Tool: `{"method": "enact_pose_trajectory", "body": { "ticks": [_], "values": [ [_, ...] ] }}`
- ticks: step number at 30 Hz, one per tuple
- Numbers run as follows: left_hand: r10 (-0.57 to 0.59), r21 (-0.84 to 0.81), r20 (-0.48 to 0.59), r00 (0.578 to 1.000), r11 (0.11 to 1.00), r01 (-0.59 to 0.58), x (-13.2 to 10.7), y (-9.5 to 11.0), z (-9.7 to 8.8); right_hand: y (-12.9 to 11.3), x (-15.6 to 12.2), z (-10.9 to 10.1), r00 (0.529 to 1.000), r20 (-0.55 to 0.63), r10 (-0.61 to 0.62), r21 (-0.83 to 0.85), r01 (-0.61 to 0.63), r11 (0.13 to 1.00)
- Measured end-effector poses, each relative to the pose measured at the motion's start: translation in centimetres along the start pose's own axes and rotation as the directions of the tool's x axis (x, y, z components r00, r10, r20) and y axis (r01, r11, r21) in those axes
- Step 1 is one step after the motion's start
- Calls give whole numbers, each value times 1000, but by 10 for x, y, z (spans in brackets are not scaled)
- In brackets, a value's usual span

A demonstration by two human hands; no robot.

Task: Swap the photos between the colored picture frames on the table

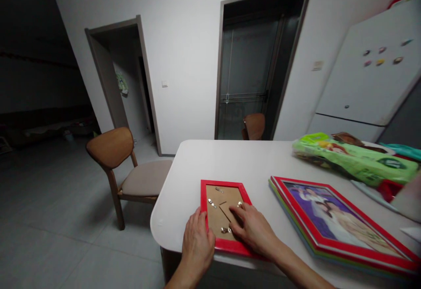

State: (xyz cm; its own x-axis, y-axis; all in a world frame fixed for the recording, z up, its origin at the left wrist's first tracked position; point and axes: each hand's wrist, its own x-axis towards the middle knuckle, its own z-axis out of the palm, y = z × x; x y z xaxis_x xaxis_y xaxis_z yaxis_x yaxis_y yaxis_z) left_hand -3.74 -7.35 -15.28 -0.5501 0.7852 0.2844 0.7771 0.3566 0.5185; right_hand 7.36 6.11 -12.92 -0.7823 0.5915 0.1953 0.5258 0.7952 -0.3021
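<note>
While your left hand (198, 240) lies along the near-left side of a small red picture frame (230, 246), your right hand (252, 228) reaches over its lower right part. The frame rests back side up on the white table (226, 159), near the table's front edge, exposing a brown backing board (215, 224). Several silvery metal turn clips (211, 203) are set around the board's margin, and a dark, angled line (225, 213) marks its middle. The fingers of your left hand are extended and close together, touching the frame's left bar; whether they clasp it underneath cannot be told. Your right hand is narrow, its fingers bent and its thumb and index fingertip near each other, above the board beside the lower clips; whether anything is pinched between them cannot be told.

To the right of the frame, and apart from it, you see a stack of larger picture frames (324, 246), the uppermost red-bordered and holding a portrait photograph (332, 219). Beyond the stack lies a green plastic package (355, 157). A wooden chair (110, 148) with a grey seat stands at the table's left, and a white refrigerator (365, 78) bearing small magnets (380, 62) stands behind, at right.
</note>
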Motion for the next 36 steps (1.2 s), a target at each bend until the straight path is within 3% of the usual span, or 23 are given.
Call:
{"method": "enact_pose_trajectory", "body": {
  "ticks": [4, 7, 9, 11, 13, 14, 16, 22, 25, 29, 31, 32, 34, 36],
  "values": [
    [-43, -94, 12, 999, 995, 44, 3, 1, -3, 2, 5, -10, 1000, -11, 22, 58, -21, 998],
    [-85, -274, 20, 996, 958, 87, 10, 6, -8, -5, 13, -28, 1000, -9, 3, 62, -3, 998],
    [-125, -507, 17, 992, 854, 116, 16, 10, -12, -17, 14, -40, 1000, -22, -11, 86, 13, 996],
    [-173, -705, 43, 984, 692, 153, 23, 10, -16, -31, 13, -46, 999, -36, -29, 150, 34, 988],
    [-216, -784, 79, 973, 589, 194, 28, 3, -23, -38, 12, -47, 996, -61, -63, 232, 75, 970],
    [-232, -786, 87, 969, 581, 209, 30, -5, -27, -38, 11, -46, 995, -75, -72, 263, 90, 961],
    [-259, -766, 96, 961, 597, 238, 30, -24, -38, -26, 9, -40, 993, -108, -44, 263, 72, 962],
    [-360, -592, 110, 926, 725, 352, 24, -86, -64, 32, 2, -15, 977, -74, 199, -24, -201, 979],
    [-392, -439, 55, 918, 817, 374, 25, -97, -65, 43, 4, -7, 970, -45, 238, -27, -240, 970],
    [-371, -220, -46, 928, 909, 353, 25, -93, -63, 46, 10, -10, 944, -46, 328, 120, -321, 940],
    [-330, -150, -79, 941, 937, 316, 23, -83, -60, 44, 10, -16, 911, 23, 411, 346, -393, 852],
    [-309, -128, -89, 947, 946, 297, 22, -76, -57, 42, 8, -21, 897, 91, 433, 497, -418, 761],
    [-242, -111, -97, 965, 967, 231, 18, -54, -48, 36, 4, -31, 887, 232, 400, 765, -420, 489],
    [-115, -138, -82, 990, 985, 103, 14, -23, -37, 25, -1, -42, 895, 289, 340, 898, -377, 228]
  ]
}}
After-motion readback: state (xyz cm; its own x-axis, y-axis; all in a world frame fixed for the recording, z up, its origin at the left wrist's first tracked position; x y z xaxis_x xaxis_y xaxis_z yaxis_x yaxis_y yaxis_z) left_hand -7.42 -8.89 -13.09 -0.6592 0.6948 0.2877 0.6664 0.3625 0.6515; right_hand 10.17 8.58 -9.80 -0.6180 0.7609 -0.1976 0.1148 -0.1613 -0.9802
